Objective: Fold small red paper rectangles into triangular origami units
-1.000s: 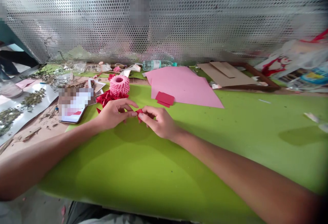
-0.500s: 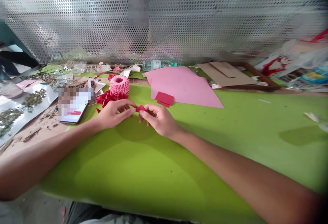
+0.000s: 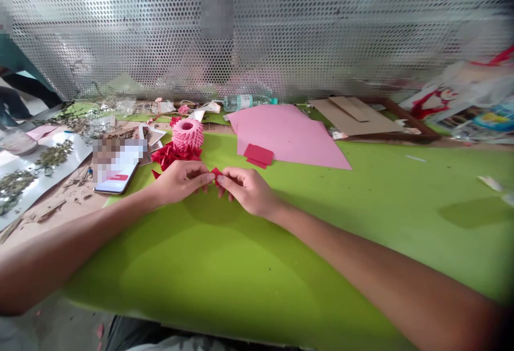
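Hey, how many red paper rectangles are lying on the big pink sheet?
2. The upper red paper rectangle lies on the pink paper sheet, near its lower edge; the lower red paper rectangle sticks out from beneath it. Others could be hidden underneath.

Pink card (image 3: 289, 136) lies on the green bench (image 3: 401, 222); a plastic bottle (image 3: 244, 102) behind it; a phone (image 3: 112, 184) to the left; a perforated metal screen (image 3: 321, 29) beyond.

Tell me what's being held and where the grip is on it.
A small red paper piece, pinched at its lower part between the fingertips of the left hand and the right hand; its upper tip shows above them.
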Tool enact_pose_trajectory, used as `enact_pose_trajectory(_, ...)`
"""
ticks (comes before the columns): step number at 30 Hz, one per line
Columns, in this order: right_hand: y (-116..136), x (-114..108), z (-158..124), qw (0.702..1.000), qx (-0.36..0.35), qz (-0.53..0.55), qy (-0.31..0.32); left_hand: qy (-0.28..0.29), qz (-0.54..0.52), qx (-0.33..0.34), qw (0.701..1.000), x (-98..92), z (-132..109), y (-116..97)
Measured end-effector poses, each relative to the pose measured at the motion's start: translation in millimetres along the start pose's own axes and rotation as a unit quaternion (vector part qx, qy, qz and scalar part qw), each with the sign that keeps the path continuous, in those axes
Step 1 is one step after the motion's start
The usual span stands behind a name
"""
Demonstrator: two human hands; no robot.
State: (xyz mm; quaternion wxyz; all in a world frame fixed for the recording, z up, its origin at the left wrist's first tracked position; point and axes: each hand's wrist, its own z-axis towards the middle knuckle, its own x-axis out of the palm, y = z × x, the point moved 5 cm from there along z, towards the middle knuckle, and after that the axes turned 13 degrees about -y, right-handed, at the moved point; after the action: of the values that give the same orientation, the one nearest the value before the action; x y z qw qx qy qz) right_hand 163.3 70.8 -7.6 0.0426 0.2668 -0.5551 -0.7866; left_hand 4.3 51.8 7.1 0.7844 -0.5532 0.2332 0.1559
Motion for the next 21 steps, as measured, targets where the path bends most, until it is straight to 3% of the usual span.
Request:
enact_pose_trajectory(3,1.5,0.2,-1.0,1.000,-0.024,-0.015,-0.011,0.014,-0.019,-0.004,1.000,3.4,-0.8,1.6)
enact_pose_trajectory(7,10.8,-8.1,-3.1,0.986,-0.125,-0.048,-0.102,0.007,-0.069,-0.036,0.997,3.9,0.5,6.8)
enact_pose_trajectory(12,17.3,-8.8,-7.1,0.967,-0.218,-0.097,-0.088,0.009,-0.118,-0.083,0.990,3.5,2.7,10.0)
enact_pose_trajectory(21,18.6,-14.5,-5.7,0.954,-0.253,-0.101,-0.128,0.022,-0.147,-0.086,0.985,3.6,3.1,8.8)
